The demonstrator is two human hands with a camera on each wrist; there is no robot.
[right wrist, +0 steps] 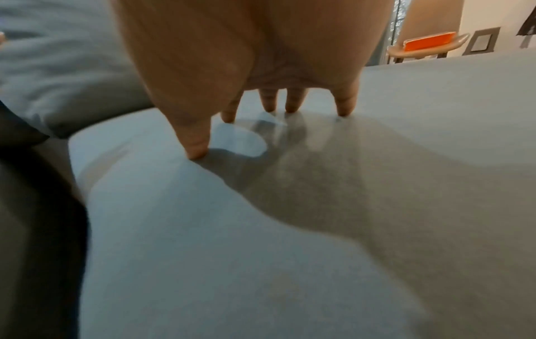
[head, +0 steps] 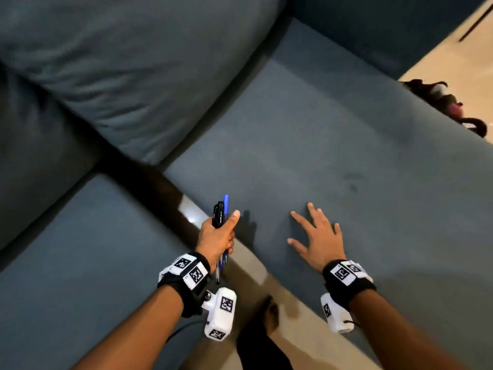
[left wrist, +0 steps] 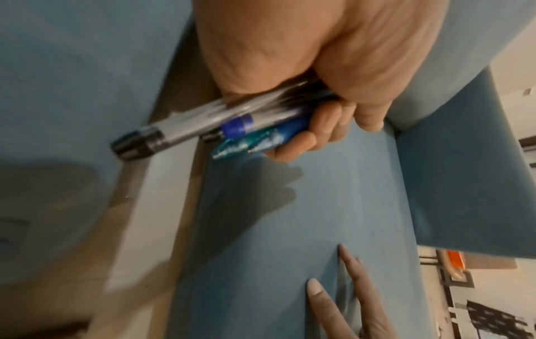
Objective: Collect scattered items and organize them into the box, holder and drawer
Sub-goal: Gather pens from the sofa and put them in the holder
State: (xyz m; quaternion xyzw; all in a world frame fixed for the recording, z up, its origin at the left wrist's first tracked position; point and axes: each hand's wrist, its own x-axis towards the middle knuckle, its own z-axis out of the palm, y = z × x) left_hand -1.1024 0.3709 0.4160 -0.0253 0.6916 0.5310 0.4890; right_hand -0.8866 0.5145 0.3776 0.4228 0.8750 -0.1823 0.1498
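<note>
My left hand [head: 218,236] grips a bundle of pens [head: 222,212] upright over the gap between two sofa seats. The left wrist view shows the pens [left wrist: 232,123] as clear, blue and teal barrels with fingers [left wrist: 324,128] curled round them. My right hand [head: 317,241] is spread flat, fingers straight, and rests on the blue-grey seat cushion [head: 333,145]. In the right wrist view its fingertips [right wrist: 200,151] touch the fabric [right wrist: 261,252] and hold nothing. No box, holder or drawer is in view.
A large back cushion [head: 128,62] lies at the upper left, a second seat cushion [head: 80,249] at the lower left. Pale floor [head: 248,265] shows in the gap. Dark items [head: 448,102] lie on the floor at the right. An orange object on a stool [right wrist: 429,43] stands far off.
</note>
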